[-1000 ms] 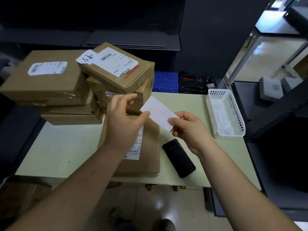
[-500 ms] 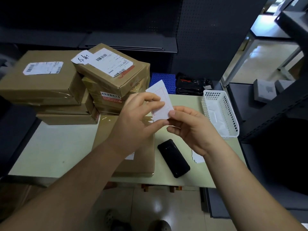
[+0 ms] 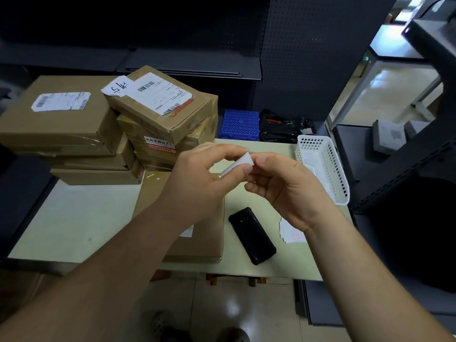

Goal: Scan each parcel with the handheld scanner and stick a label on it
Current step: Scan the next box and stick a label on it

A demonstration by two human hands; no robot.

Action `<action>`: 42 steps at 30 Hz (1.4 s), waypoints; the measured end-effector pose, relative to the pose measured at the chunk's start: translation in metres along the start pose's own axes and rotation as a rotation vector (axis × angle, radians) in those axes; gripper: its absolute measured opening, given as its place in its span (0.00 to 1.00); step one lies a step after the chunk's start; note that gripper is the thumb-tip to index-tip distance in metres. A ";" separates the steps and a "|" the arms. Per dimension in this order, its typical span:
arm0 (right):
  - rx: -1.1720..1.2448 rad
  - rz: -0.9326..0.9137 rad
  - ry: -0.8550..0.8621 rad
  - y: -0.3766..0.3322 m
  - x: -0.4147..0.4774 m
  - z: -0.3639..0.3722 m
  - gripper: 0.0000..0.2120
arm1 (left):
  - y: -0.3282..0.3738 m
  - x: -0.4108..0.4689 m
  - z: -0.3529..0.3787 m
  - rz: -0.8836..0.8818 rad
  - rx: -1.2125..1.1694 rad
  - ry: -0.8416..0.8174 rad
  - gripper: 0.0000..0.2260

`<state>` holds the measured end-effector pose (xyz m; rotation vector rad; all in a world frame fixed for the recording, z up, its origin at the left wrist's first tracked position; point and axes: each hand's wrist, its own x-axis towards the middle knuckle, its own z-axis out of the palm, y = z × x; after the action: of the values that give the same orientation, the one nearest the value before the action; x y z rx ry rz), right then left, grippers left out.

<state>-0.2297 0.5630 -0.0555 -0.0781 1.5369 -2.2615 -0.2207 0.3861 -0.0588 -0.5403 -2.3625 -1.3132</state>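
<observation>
My left hand (image 3: pixel 197 178) and my right hand (image 3: pixel 283 188) meet above the table, both pinching one small white label (image 3: pixel 238 164) that curls between their fingertips. Under my left forearm lies a flat brown parcel (image 3: pixel 204 238), mostly hidden, with a corner of its shipping label showing. The black handheld scanner (image 3: pixel 251 235) rests face down on the table just right of that parcel, below my right hand. Nothing touches the scanner.
A stack of brown parcels (image 3: pixel 158 112) with shipping labels fills the table's back left. A white perforated basket (image 3: pixel 325 169) stands at the right edge. Loose white label sheets (image 3: pixel 291 233) lie by my right wrist. The pale green table (image 3: pixel 74 218) ends at a front edge near me.
The label was held flat and upright between both hands; now it is bent and mostly covered by my fingertips, which have come closer together. A sheet now lies on the table by my right wrist.
</observation>
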 end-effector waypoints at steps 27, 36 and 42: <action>-0.085 -0.152 -0.017 -0.012 -0.012 0.005 0.09 | 0.011 0.000 -0.004 0.047 -0.091 -0.034 0.09; -0.095 -0.164 -0.021 -0.012 -0.015 0.009 0.09 | 0.011 -0.002 -0.006 0.055 -0.069 -0.023 0.09; -0.109 -0.168 -0.010 -0.012 -0.016 0.011 0.09 | 0.010 -0.003 -0.006 0.056 -0.067 -0.033 0.10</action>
<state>-0.2156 0.5632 -0.0379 -0.2582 1.7056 -2.2979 -0.2117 0.3851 -0.0501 -0.6479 -2.3195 -1.3724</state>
